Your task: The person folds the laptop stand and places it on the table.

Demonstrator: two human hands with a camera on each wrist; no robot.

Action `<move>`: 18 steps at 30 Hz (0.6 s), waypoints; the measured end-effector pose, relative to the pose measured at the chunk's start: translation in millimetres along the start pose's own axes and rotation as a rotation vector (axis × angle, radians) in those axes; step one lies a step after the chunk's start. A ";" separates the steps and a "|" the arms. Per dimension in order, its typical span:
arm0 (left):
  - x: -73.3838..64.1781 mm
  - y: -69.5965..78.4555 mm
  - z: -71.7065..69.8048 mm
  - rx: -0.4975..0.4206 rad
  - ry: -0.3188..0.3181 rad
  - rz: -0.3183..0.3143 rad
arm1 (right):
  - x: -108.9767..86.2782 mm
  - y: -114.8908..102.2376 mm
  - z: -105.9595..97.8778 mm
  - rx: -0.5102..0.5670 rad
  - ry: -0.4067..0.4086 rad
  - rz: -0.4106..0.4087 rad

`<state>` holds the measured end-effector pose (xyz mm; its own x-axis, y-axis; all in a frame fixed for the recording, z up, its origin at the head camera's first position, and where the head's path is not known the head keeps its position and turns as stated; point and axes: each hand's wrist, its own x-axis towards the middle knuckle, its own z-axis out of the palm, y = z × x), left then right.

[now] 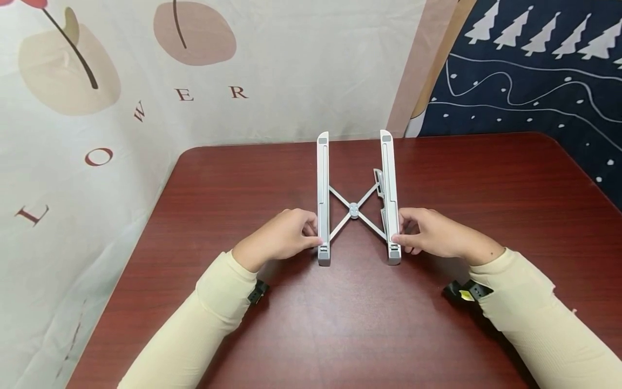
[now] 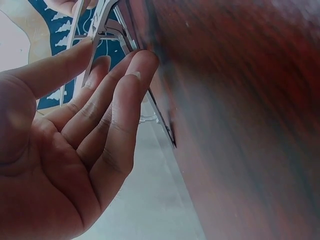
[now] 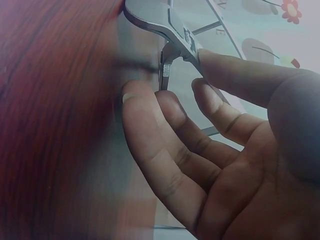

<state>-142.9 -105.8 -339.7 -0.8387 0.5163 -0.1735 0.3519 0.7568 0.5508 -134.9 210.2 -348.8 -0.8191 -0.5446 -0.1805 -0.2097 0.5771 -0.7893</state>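
Note:
A silver folding laptop stand (image 1: 353, 210) stands spread on the table, its two long side rails joined by crossed bars. On the left rail (image 1: 323, 183), near its front end, my left hand (image 1: 286, 236) pinches with thumb and fingers. The right rail (image 1: 388, 178) is held the same way by my right hand (image 1: 434, 236). In the left wrist view, that thumb lies along the metal and the other fingers of the left hand (image 2: 75, 145) curl close to the tabletop. The right wrist view shows the right hand (image 3: 220, 160) with its thumb against the stand (image 3: 150, 15).
The reddish-brown wooden table (image 1: 340, 335) reaches back to a pale printed cloth (image 1: 301, 70) with letters. A dark blue cloth (image 1: 525, 92) with white trees hangs at the back right. Black straps (image 1: 478, 290) sit at the cuffs.

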 end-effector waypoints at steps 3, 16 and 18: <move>0.1 0.0 0.0 -0.001 0.001 0.001 | 0.3 0.2 -0.3 -0.001 -0.002 -0.003; 1.5 -1.8 1.5 -0.013 0.003 0.012 | 0.8 1.5 0.4 -0.042 0.013 -0.032; 1.8 -2.0 1.7 -0.016 0.003 0.015 | 0.8 1.3 0.7 -0.043 0.013 -0.033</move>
<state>-144.3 -105.7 -342.5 -0.8348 0.5259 -0.1628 0.3576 0.7429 0.5659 -135.5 210.0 -350.4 -0.8182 -0.5559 -0.1470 -0.2594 0.5850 -0.7684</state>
